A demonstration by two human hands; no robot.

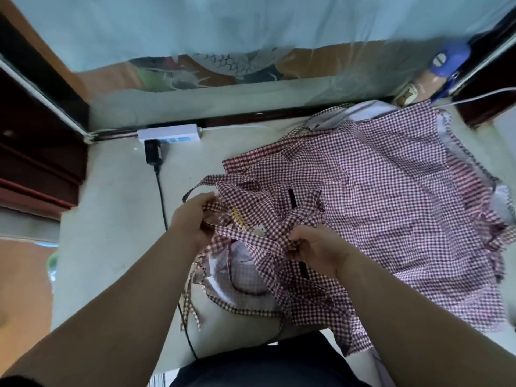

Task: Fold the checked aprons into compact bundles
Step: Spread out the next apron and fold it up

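A bunched fold of the crumpled maroon-and-white checked cloth aprons (377, 191) is pinched by the left hand (192, 219) and clutched by the right hand (315, 247), fingertips buried in cloth. How many aprons are heaped cannot be told. The heap is spread right of the white plastic power strip (170, 134), overhanging the near edge of the pale tabletop (117, 219). Bare surface is left nearer than the strip.

Left grip (192, 219) pinches apron (259, 216) edge, fingers curled; right grip (315, 247) clenched round same cloth, knuckles forward
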